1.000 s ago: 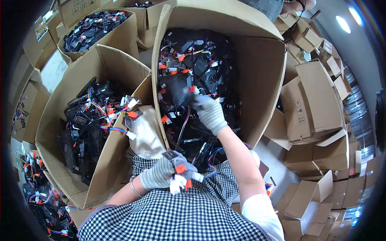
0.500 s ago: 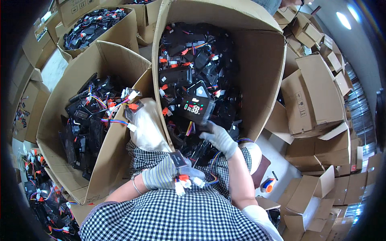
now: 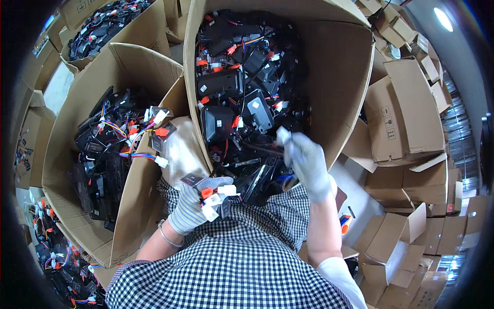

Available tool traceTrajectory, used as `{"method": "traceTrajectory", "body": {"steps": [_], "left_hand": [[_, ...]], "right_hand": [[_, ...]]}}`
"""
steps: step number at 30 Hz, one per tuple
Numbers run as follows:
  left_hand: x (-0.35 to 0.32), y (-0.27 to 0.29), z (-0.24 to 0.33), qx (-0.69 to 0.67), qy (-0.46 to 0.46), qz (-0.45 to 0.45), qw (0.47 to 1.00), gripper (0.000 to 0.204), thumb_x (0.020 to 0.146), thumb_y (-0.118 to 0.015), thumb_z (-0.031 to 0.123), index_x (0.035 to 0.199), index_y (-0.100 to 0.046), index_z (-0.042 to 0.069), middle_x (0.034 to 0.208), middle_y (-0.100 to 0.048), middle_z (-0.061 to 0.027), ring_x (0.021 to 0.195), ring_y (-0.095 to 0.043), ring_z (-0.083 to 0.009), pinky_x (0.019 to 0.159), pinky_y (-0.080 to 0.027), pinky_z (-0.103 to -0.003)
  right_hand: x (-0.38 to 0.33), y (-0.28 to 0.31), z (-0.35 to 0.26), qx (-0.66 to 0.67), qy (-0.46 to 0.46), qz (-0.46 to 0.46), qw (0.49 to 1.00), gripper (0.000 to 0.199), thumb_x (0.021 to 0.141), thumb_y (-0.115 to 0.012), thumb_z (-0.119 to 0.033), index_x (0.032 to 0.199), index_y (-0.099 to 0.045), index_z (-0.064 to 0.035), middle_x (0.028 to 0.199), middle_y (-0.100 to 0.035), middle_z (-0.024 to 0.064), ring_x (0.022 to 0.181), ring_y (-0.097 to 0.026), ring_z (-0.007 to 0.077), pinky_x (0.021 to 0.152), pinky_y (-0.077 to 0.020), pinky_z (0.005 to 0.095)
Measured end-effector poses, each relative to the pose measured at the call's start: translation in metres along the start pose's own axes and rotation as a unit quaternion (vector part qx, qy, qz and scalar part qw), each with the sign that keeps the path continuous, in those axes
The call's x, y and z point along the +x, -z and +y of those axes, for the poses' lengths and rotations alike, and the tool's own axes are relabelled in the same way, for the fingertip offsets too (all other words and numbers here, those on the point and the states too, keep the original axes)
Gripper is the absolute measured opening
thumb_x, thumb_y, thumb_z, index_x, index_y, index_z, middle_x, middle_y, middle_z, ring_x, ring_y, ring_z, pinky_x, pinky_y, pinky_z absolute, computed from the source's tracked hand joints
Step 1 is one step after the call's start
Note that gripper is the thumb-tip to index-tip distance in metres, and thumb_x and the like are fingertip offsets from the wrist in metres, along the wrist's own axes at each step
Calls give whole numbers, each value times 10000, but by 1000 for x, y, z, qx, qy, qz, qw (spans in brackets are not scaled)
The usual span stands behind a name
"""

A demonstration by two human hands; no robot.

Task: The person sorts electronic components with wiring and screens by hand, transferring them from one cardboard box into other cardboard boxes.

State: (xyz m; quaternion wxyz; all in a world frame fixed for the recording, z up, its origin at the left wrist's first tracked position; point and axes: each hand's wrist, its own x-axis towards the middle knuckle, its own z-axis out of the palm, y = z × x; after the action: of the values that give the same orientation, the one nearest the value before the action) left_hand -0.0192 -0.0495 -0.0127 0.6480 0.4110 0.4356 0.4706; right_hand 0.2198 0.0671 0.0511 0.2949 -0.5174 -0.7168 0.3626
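My left hand [image 3: 188, 211], in a striped grey work glove, is closed round a small black module [image 3: 192, 179] with white and red wire connectors [image 3: 218, 195] sticking out beside the fingers. Gloved too, my right hand [image 3: 307, 162] is raised over the near right part of the large carton [image 3: 337, 87]. Its fingers look bent but are smeared by motion; whether the pale tip there is glove or a connector is unclear. Below, the carton holds a heap of black display housings [image 3: 220, 83] with coloured wires. A grey-backed housing [image 3: 259, 110] lies on top.
Left of me stands another carton [image 3: 56, 170] of black housings and wires, with connectors hanging over its edge by a clear plastic bag [image 3: 182, 149]. Loose wired parts [image 3: 67, 273] lie at the lower left. Cardboard boxes [image 3: 406, 113] and an orange-and-blue tool [image 3: 346, 222] are at right.
The housing with the lit display has left my right hand's side; no lit display shows now. My right hand has moved up and right, my left hand slightly left and up with the module.
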Motion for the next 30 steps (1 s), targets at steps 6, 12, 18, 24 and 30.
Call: {"method": "traceTrajectory", "body": {"steps": [6, 12, 18, 24, 30], "left_hand": [[21, -9, 14, 352, -338, 42, 872, 345, 693, -696, 64, 1036, -682, 97, 904, -590, -53, 837, -571, -213, 734, -466, -319], [-5, 3, -8, 74, -110, 53, 990, 269, 836, -632, 199, 1062, -635, 53, 1038, -627, -112, 985, -586, -217, 832, -484, -351], [41, -6, 18, 377, -430, 108, 813, 410, 697, -665, 229, 1071, -633, 64, 1025, -620, -104, 924, -577, -274, 827, -443, -406], [75, -43, 40, 327, -510, -129, 785, 511, 685, -684, 186, 1176, -564, 112, 1016, -573, -101, 905, -554, -297, 804, -431, -447], [53, -29, 31, 406, -341, -115, 840, 225, 881, -576, 156, 1085, -633, 81, 1059, -635, -69, 914, -586, -220, 813, -435, -329]], "right_hand": [[131, -110, 131, -4, 27, -94, 995, 349, 923, -508, -336, 1047, -635, -36, 894, -654, 191, 856, -603, 363, 790, -452, 367], [98, -125, 78, -29, -27, 66, 997, 260, 911, -535, -263, 950, -625, -22, 847, -611, 228, 786, -570, 416, 695, -461, 399], [7, -27, -3, 15, 56, -26, 998, 209, 913, -534, -199, 924, -614, -5, 716, -556, 94, 628, -559, 155, 605, -443, 284], [-72, -18, -11, 403, -41, -109, 908, 247, 909, -589, -244, 1027, -649, -35, 897, -621, 12, 747, -559, 77, 661, -458, 263], [-79, 0, -14, 349, -17, 57, 935, 399, 902, -574, -367, 1088, -627, -19, 733, -590, -19, 599, -485, 55, 578, -396, 199]]}}
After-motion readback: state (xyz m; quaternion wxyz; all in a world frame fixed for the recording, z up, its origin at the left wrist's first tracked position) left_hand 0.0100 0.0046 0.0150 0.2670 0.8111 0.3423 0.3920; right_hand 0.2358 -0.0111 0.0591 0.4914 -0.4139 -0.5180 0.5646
